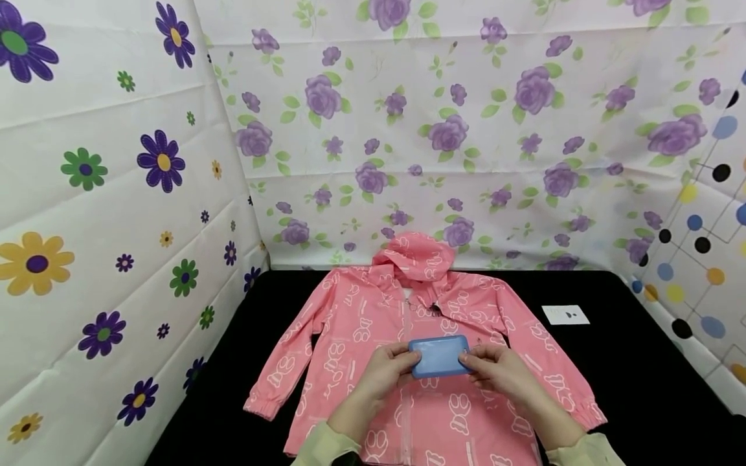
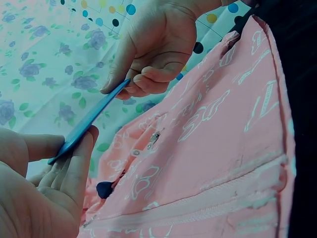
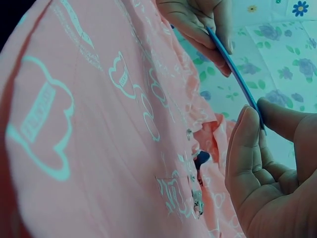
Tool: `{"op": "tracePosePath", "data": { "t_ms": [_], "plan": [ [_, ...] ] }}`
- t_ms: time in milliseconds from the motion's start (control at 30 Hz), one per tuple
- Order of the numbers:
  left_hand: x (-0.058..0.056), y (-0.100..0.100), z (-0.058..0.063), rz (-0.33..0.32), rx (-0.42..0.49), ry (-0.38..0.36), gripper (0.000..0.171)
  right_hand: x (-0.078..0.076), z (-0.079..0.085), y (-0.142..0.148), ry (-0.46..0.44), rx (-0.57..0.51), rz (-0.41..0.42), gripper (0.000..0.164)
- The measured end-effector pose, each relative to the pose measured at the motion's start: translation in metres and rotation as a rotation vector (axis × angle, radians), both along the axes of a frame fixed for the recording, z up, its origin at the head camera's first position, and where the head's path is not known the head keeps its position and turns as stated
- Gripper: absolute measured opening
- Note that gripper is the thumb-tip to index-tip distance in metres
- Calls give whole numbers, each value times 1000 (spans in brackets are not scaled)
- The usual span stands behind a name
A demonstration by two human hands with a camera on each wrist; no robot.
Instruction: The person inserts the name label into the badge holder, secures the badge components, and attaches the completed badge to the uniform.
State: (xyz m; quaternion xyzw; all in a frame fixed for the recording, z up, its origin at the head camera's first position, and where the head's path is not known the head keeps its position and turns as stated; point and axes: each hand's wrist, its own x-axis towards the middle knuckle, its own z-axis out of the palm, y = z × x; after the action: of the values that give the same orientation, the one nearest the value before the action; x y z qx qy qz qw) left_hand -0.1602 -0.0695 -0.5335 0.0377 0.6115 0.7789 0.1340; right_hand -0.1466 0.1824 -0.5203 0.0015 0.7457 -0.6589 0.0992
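A thin blue card holder [image 1: 440, 357], rectangular with a darker rim and a paler middle, is held up over the pink jacket [image 1: 332, 349]. My left hand [image 1: 381, 369] pinches its left end between thumb and fingers. At the other end, my right hand [image 1: 501, 372] pinches it the same way. Both wrist views show the blue card holder [image 2: 91, 117] nearly edge-on, stretched between the two hands. Below lies the jacket, hood at the far end and sleeves spread, with white line prints and a front zip [image 1: 406, 388].
The jacket rests on a black tabletop [image 1: 233, 362]. A small white card [image 1: 565, 315] with dark marks lies right of the jacket. Patterned cloth walls, one with purple roses [image 1: 449, 133], stand behind and on both sides.
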Motion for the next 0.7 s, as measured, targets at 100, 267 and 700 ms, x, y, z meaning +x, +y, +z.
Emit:
{"op": "tracePosePath", "data": {
  "t_ms": [100,267,700],
  "plan": [
    [-1,0,-1,2,5,-9,39,0,0,0,-1,5,-10,29],
    [-4,-1,-2,0,0,-17,38,-1,0,-1,1,23,-13,29],
    [-5,-4,-7,6,-13,-42,38,-1,-5,-4,-5,66,2,32]
  ]
}}
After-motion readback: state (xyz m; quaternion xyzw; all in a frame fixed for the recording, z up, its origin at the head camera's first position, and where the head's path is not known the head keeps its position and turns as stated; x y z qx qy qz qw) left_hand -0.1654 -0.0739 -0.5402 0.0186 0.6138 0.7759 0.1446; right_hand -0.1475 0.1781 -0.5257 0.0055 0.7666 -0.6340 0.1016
